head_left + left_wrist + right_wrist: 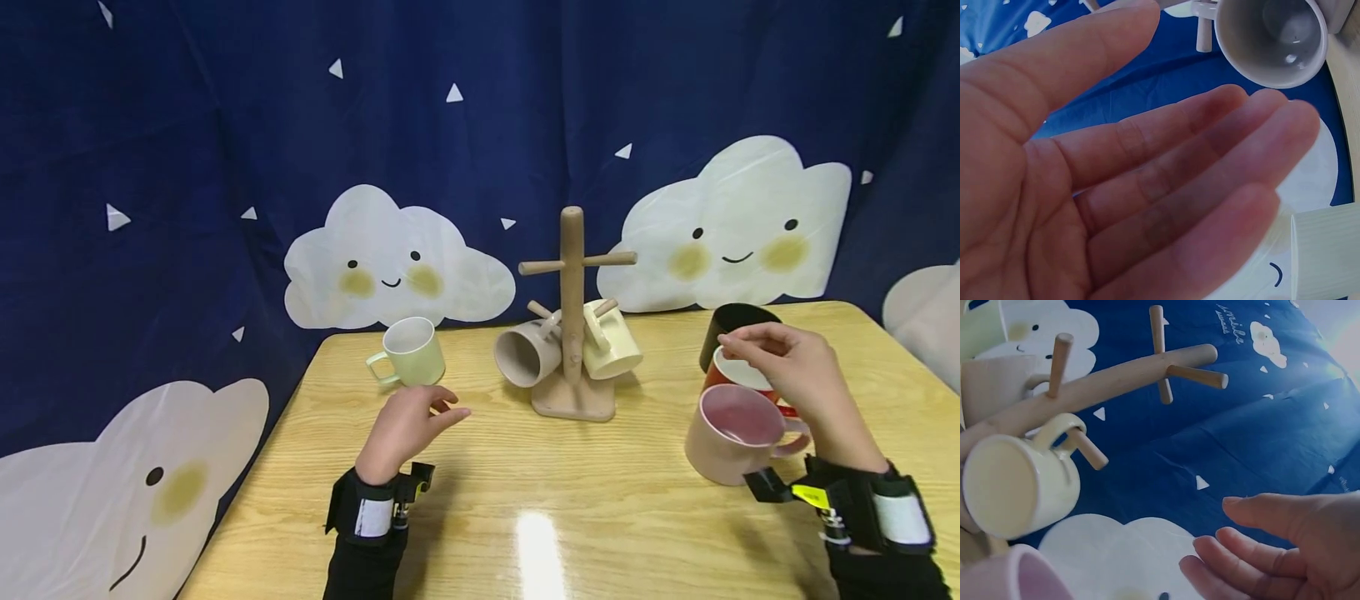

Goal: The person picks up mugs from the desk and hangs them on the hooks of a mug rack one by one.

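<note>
My left hand (408, 425) hovers over the table just in front of a pale green mug (423, 362), fingers loosely bent and thumb apart, holding nothing. Its palm and relaxed fingers (1147, 187) fill the left wrist view. On the right, my right hand (806, 375) is raised over a red mug (714, 372) with a white inside, partly covering it. Thumb and fingers stand apart with nothing between them in the right wrist view. A pink mug (722, 450) stands in front of the red one, its handle pointing right; a black mug (722, 332) stands behind.
A wooden mug tree (572, 292) stands at the table's back middle. On its lower pegs hang a greyish mug (525, 354) at left and a cream mug (618, 350) at right. Both upper pegs are bare. A blue cloud-print curtain (525, 125) hangs behind the wooden table (465, 500).
</note>
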`<action>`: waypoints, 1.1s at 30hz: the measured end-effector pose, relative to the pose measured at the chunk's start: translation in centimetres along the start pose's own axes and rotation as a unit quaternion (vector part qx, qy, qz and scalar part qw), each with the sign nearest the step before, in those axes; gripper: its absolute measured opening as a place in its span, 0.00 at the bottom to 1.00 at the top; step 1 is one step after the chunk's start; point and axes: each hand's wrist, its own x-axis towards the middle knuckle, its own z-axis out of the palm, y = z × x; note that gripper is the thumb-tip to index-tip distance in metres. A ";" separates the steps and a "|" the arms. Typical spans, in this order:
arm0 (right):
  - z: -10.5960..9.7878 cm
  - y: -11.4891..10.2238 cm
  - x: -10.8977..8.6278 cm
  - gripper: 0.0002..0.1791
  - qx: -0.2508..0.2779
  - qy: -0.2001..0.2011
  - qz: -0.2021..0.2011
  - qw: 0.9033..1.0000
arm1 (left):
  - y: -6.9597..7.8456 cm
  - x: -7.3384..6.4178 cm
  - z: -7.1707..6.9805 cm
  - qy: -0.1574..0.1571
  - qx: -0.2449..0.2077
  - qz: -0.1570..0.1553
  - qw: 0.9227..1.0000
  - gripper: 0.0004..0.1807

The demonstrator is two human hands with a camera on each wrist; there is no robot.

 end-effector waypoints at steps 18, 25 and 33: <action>-0.4 -1.5 -1.3 0.12 -0.127 0.002 -0.147 0.981 | 0.1 0.0 -0.1 -0.003 -0.002 -0.002 1.000 0.17; 0.1 -1.3 -1.0 0.12 -0.161 -0.024 -0.189 0.968 | 0.1 0.1 0.0 -0.006 -0.001 -0.001 1.000 0.17; 0.2 -1.2 -0.9 0.11 -0.179 -0.018 -0.205 0.962 | 0.0 0.2 0.0 -0.013 0.001 0.000 1.000 0.17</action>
